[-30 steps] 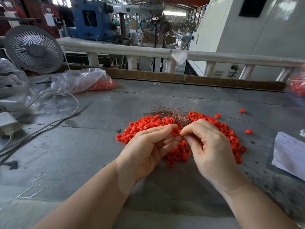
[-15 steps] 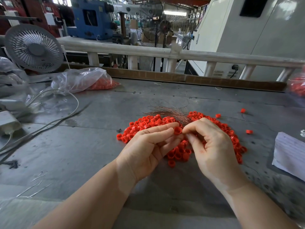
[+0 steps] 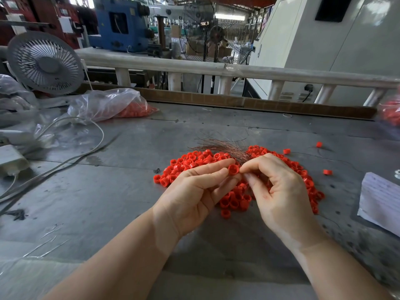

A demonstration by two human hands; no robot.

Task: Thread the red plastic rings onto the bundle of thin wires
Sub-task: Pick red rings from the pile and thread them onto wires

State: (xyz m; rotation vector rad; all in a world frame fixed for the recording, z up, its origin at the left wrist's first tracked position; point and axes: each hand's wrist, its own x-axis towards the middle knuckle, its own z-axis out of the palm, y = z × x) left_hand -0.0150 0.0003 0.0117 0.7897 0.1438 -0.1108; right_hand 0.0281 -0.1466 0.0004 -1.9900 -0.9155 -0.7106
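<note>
Red ring (image 3: 233, 169) still pinched, L hand (image 3: 194, 198), wires (image 3: 229, 148) unchanged

A grey worktable (image 3: 91, 204) fills the near view, edged at the far side by a brown board (image 3: 259, 105) and a pale railing (image 3: 238, 71). A grey desk fan (image 3: 45, 63) stands far left. Beyond: a blue machine (image 3: 121, 24), 1 pedestal fan (image 3: 214, 33) (daylit hall) and a white cabinet (image 3: 324, 40) right.

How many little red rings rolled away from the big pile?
3 lie apart on the table, all right of the pile: one near it, one farther back, one nearer the paper. Hands may hide more.
</note>
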